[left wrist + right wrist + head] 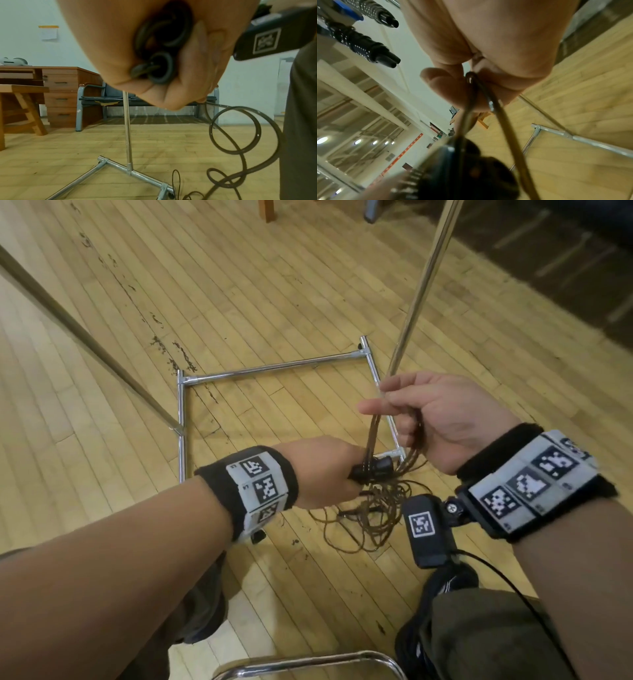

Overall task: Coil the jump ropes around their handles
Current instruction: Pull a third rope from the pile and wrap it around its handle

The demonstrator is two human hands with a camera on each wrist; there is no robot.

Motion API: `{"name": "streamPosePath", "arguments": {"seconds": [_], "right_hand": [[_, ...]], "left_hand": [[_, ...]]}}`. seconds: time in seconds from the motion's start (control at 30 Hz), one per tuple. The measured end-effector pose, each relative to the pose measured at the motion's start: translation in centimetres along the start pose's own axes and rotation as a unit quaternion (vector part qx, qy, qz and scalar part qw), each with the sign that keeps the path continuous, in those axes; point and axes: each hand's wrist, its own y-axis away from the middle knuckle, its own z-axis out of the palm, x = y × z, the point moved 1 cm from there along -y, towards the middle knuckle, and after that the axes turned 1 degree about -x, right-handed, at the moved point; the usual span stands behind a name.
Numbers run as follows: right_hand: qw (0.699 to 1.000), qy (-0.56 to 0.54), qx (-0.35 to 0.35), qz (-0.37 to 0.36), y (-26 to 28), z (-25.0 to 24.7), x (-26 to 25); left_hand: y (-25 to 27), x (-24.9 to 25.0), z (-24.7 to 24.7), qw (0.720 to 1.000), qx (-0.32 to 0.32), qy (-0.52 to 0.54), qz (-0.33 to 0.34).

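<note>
My left hand [329,470] grips the black jump rope handles [373,469], held level above the floor; their round ends [161,70] show inside my fist in the left wrist view. A thin brown rope [371,436] runs up from the handles to my right hand [424,416], which holds several strands of it between thumb and curled fingers. The strands [481,89] bend over my fingers in the right wrist view. The loose remainder of the rope [363,515] lies in a tangled pile on the wooden floor below my hands, and loops of it [236,129] hang at the right.
A chrome rack base [274,368] forms a square on the floor ahead, with an upright pole [421,289] passing just behind my right hand. Two coiled jump ropes with black handles [373,54] hang above. A wooden desk [60,86] and a bench [106,97] stand by the wall.
</note>
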Motion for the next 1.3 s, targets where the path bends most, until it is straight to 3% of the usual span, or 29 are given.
{"name": "streamPosePath", "arguments": {"seconds": [0.17,0.5,0.63,0.73,0.83,0.9,0.97,1.03,1.07,1.1,1.13,1.17,1.23,1.3], "right_hand": [[0.994,0.102,-0.004,-0.037,-1.2,-0.6,1.3],[0.94,0.338,-0.022,-0.035,-1.9,0.6,2.5],[0.957,0.287,-0.038,0.002,-2.1,0.8,2.7],[0.985,0.164,-0.031,0.043,-2.5,0.6,3.1],[0.995,0.051,-0.008,0.087,-2.8,0.2,3.3],[0.994,0.037,0.012,0.102,-2.9,-0.2,3.3],[0.991,0.1,0.037,0.085,-2.9,-0.3,3.3],[0.957,0.279,0.076,0.023,-3.1,-0.2,3.3],[0.917,0.387,0.099,-0.022,-3.3,-0.1,3.3],[0.88,0.457,0.116,-0.06,-3.5,0.0,3.3],[0.869,0.474,0.125,-0.075,-3.7,-0.1,3.3],[0.886,0.442,0.121,-0.07,-3.8,-0.4,3.3],[0.956,0.278,0.094,-0.016,-3.6,-1.1,3.0],[0.974,0.205,0.088,0.031,-3.3,-1.8,2.8]], "left_hand": [[0.7,0.0,-0.9,0.997,0.014,0.068,0.015],[1.3,-1.7,-2.6,0.983,0.112,0.132,-0.058],[1.8,-1.9,-2.5,0.971,0.124,0.204,-0.013],[2.1,-1.8,-2.7,0.967,0.143,0.207,0.028],[1.9,-1.8,-2.8,0.964,0.139,0.223,0.032],[1.8,-1.7,-2.7,0.964,0.124,0.235,0.027],[1.6,-1.6,-2.4,0.963,0.102,0.249,0.026],[1.3,-1.3,-2.1,0.964,0.084,0.252,0.027],[1.1,-1.3,-1.9,0.965,0.082,0.247,0.025],[1.0,-1.2,-1.9,0.966,0.083,0.244,0.022],[1.0,-1.3,-1.9,0.964,0.087,0.251,0.02],[1.0,-1.3,-1.9,0.958,0.091,0.27,0.019],[1.1,-1.5,-2.1,0.944,0.101,0.314,0.026],[1.3,-1.8,-2.5,0.935,0.111,0.335,0.038]]}}
